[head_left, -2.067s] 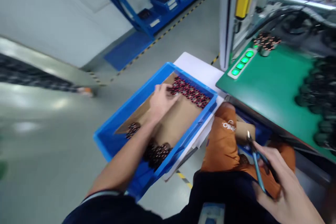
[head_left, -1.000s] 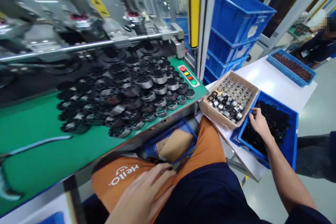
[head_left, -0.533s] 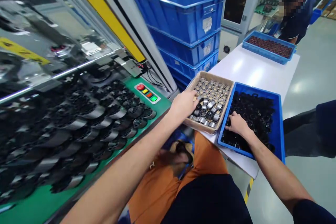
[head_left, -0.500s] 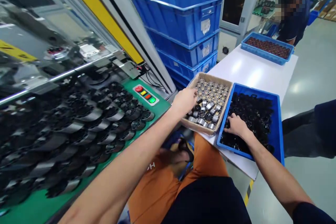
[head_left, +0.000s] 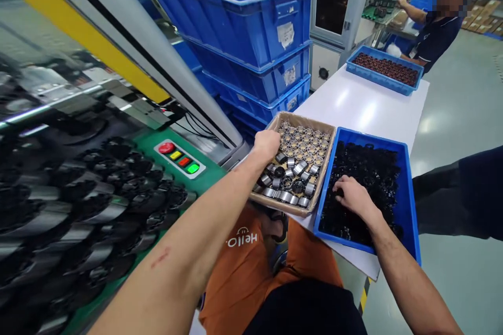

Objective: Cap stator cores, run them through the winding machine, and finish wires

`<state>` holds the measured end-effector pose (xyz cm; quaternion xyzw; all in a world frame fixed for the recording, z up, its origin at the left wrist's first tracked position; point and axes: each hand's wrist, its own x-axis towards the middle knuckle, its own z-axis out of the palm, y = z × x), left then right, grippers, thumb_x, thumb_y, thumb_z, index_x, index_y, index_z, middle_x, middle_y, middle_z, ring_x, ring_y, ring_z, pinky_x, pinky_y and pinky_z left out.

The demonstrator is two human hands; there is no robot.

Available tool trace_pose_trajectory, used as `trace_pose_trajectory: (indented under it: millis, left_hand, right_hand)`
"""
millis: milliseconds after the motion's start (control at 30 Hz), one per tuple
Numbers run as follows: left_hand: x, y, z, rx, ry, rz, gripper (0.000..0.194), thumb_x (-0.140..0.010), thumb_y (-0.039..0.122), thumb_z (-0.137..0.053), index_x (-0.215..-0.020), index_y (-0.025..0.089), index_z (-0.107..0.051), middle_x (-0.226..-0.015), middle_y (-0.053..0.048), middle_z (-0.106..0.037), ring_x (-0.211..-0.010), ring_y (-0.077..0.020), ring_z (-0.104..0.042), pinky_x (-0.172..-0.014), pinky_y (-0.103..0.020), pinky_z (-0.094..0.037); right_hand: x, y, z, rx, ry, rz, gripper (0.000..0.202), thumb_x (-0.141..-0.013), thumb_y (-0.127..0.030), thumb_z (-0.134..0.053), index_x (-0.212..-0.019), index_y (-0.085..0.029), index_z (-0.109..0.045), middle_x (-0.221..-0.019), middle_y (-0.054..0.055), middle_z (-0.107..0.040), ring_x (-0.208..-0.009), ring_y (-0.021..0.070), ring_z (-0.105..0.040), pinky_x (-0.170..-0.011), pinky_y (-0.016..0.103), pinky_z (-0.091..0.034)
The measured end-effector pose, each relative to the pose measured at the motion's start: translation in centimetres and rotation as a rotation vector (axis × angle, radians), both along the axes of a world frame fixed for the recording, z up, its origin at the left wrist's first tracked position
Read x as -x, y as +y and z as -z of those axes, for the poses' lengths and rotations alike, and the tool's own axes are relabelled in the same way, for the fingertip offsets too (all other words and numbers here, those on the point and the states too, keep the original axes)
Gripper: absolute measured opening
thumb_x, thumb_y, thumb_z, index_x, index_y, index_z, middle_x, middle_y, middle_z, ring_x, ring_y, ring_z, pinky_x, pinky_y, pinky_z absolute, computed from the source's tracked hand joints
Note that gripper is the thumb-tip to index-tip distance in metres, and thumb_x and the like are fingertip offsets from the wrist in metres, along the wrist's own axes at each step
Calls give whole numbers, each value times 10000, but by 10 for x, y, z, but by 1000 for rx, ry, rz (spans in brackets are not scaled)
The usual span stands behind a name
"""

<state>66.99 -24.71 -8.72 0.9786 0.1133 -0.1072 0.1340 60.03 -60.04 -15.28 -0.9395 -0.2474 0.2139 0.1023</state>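
My left hand (head_left: 268, 145) is closed at the left rim of a cardboard box (head_left: 296, 209); its fingertips are hidden, so what it grips cannot be made out. Inside the box, metal rings (head_left: 304, 141) stand in rows at the back, and loose silver and black cylindrical parts (head_left: 301, 167) lie at the front. To the right is a blue tray (head_left: 408, 204) full of small black parts (head_left: 367, 167). My right hand (head_left: 351, 194) reaches into it, fingers curled down among the black parts, with the fingertips partly hidden.
At left, a green bench (head_left: 216, 167) holds rows of black and metal parts and a button panel (head_left: 179, 159). Blue crates (head_left: 251, 26) are stacked behind the box. A tray of reddish-brown parts (head_left: 385, 68) stands on the white table (head_left: 353, 99). A person (head_left: 440, 36) works beyond.
The view has shifted. My left hand has moved up along the box's left side and shows a more closed shape. My right hand stays in the black parts. The person beyond has an arm raised.
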Motion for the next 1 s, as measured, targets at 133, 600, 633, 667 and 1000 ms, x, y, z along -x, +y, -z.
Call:
trace_pose_trajectory:
  millis: [133,600,633,667,1000]
  left_hand:
    - [38,5,-15,180,-143,-173,212,-1080,262,-811,-1251,136,-809,-1500,-209,-759,-1465,-404,-733,-1357,-692,-524]
    - [319,-98,-18,1829,-231,-611,555,-1041,759,-837,-1089,240,-646,-977,-41,-796,-644,-149,-705,-467,-210,-501]
    - [327,-105,-20,1825,-294,-595,577,-1022,777,-868,-1127,260,-633,-929,0,-766,-590,-129,-672,-456,-202,-485]
    - [333,-110,-22,1822,-350,-566,579,-1026,785,-867,-1204,285,-637,-891,32,-734,-562,-119,-651,-459,-202,-485]
    - [373,-120,-41,1677,-454,-453,524,-1218,741,-579,-1578,402,-754,-1196,-29,-748,-776,-135,-674,-647,-286,-619]
  right_hand:
    - [-10,-12,-1,-148,-83,140,364,-1160,-435,-820,-1439,-203,-782,-1554,135,-758,-1369,303,-769,-1180,552,-688]
    - [143,38,-100,-1046,-121,119,105,-1014,-300,-968,-1045,-279,-870,-1285,84,-934,-1212,288,-923,-992,402,-780]
    - [158,47,-107,-1088,-140,81,134,-989,-233,-986,-1053,-295,-886,-1276,71,-939,-1216,290,-925,-1003,403,-782]
    - [169,55,-112,-1109,-150,44,184,-972,-189,-995,-1076,-309,-904,-1288,64,-941,-1218,292,-926,-1010,406,-784]
    - [210,69,-124,-1030,-60,-153,196,-1075,-325,-938,-1266,-370,-940,-1452,58,-905,-1250,316,-917,-1052,474,-805]
